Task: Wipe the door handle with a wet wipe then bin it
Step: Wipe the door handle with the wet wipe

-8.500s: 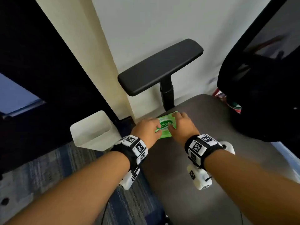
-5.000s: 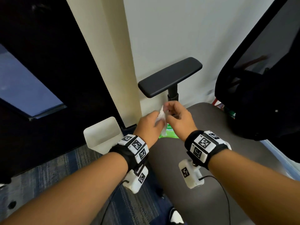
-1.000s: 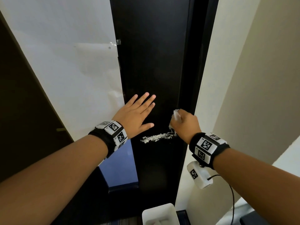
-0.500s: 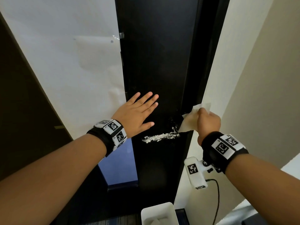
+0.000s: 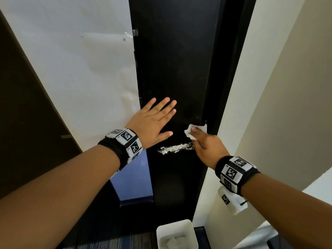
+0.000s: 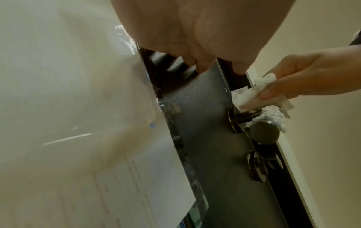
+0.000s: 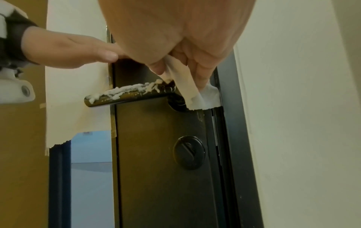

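Note:
A dark lever door handle (image 5: 175, 149) (image 7: 129, 95) (image 6: 261, 121) on the black door (image 5: 179, 69) carries a streak of white foam along its top. My right hand (image 5: 206, 144) pinches a white wet wipe (image 5: 196, 131) (image 7: 197, 94) (image 6: 252, 94) between thumb and fingers. The wipe hangs over the handle's inner end by the round base plate. My left hand (image 5: 154, 121) lies flat on the door, fingers straight, just above and left of the handle. A white bin (image 5: 177, 234) stands on the floor below the handle.
A round thumb-turn lock (image 7: 189, 152) sits under the handle. White paper (image 5: 80, 69) is taped over the glass left of the door. The door frame and a cream wall (image 5: 287, 105) close in on the right. The bin holds some crumpled white material.
My right hand has come back left with the wipe, from the door's edge to the handle's inner end. The left hand stays flat on the door.

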{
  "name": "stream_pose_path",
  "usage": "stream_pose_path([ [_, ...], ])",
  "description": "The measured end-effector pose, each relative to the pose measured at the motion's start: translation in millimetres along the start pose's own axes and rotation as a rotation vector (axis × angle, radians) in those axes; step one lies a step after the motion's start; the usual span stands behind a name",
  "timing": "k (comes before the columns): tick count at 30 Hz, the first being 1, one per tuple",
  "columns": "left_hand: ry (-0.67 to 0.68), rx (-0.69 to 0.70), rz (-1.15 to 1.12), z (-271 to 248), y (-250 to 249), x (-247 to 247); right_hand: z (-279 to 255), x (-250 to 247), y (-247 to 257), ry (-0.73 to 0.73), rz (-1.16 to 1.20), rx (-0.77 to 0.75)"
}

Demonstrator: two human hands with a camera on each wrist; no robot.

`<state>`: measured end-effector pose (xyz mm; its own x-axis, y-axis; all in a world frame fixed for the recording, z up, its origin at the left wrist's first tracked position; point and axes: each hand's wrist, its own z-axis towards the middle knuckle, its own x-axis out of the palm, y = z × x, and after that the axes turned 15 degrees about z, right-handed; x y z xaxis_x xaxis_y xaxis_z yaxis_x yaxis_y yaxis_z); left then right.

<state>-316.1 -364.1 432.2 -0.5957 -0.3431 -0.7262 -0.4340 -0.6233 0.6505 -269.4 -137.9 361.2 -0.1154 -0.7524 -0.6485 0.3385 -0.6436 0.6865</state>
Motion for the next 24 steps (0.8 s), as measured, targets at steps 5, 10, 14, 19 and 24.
stream_pose_path([
  [5,0.016,-0.005,0.001,0.2,-1.3,-1.0,-2.6,2.9,3.0,0.066,-0.122,-0.041],
  [10,0.018,-0.015,-0.003,-0.2,-3.1,-3.7,-5.0,5.0,6.4,0.057,-0.011,0.020],
  [14,0.025,-0.020,-0.009,-0.2,-3.6,-4.3,-5.9,4.1,11.8,0.002,0.079,0.079],
  [19,0.033,-0.021,-0.021,0.1,-4.2,-3.2,-14.6,6.4,17.9,-0.075,0.171,0.151],
  [24,0.033,-0.017,-0.015,0.9,-4.5,-2.1,-24.6,12.0,21.2,-0.126,0.215,0.196],
])
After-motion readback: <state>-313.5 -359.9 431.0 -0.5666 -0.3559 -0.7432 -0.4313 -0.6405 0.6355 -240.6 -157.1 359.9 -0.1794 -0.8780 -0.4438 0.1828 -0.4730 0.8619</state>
